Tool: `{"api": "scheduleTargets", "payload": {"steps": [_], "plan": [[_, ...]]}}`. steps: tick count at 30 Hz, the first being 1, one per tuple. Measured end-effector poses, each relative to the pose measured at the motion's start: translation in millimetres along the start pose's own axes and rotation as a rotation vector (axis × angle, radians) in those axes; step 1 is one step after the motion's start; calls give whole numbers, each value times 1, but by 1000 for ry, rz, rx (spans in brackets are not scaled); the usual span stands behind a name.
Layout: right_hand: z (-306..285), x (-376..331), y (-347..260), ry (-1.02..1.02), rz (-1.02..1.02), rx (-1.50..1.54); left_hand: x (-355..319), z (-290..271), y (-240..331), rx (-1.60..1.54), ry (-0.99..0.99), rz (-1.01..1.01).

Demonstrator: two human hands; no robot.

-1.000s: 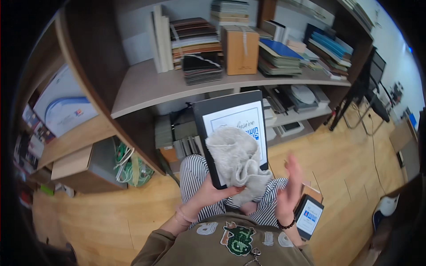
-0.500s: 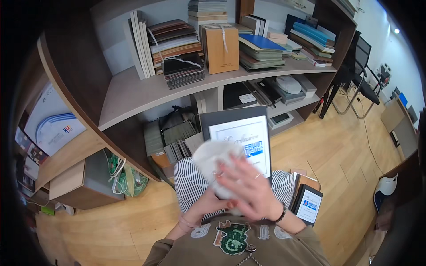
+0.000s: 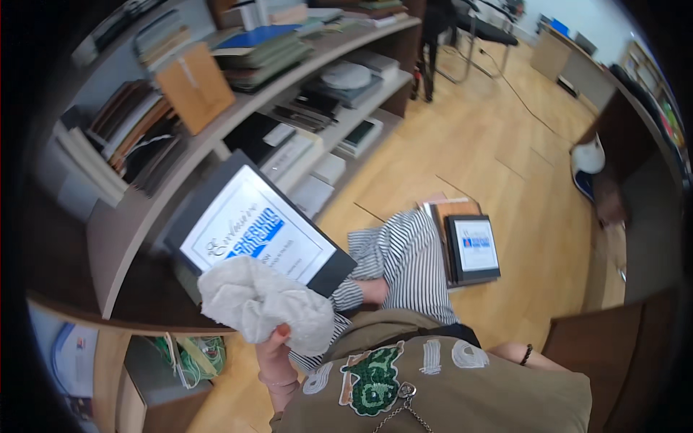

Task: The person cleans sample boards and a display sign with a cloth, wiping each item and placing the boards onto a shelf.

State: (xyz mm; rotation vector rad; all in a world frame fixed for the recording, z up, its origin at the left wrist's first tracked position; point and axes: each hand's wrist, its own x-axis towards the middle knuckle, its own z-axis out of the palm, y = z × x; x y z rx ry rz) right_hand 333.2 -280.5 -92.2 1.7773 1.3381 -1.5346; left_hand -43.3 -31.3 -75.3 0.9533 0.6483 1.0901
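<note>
My left hand (image 3: 273, 348) is closed on a crumpled white cloth (image 3: 263, 299); the thumb shows at its lower edge, and the other fingers are hidden. The cloth overlaps the lower left part of a dark flat album-like book (image 3: 325, 278) with a large white, blue-printed label. This book stands tilted before my lap; whether my left hand also supports it, I cannot tell. My right hand (image 3: 545, 358) shows only around the wrist, with a dark beaded bracelet, low at the right beside my brown top. Its fingers are hidden, and nothing can be seen in it.
On the floor to my right lies a stack of books (image 3: 451, 209), topped by a smaller dark book (image 3: 473, 249) with a white label. A shelf unit (image 3: 155, 191) full of folders curves along the left. A cabinet (image 3: 599, 353) stands at the right, and a chair (image 3: 484, 32) farther back.
My view has swung right. My right hand has left the cloth and dropped to the lower right. The cloth stays in my left hand, and the book now appears farther left and more slanted.
</note>
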Motion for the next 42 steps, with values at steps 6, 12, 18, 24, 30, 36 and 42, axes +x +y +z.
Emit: {"api": "scheduleTargets", "payload": {"steps": [6,12,18,24,30,36,42], "plan": [[50,10,4,311,38,144,-3,43,9,-17,138,-34],[32,-12,-25,251,184,37,-12,29,10,28,39,-74],[27,4,2,173,-280,248,-16,22,14,5,98,-37],[-24,-34,-37,93,-560,152,-10,16,19,-27,111,54],[-85,-121,-106,126,-322,-301,-23,-19,27,22,122,118],[-127,-90,-127,233,-467,-442,-51,2,41,50,343,141],[-156,3,-145,130,-756,-474,-70,-9,27,40,369,120]]}}
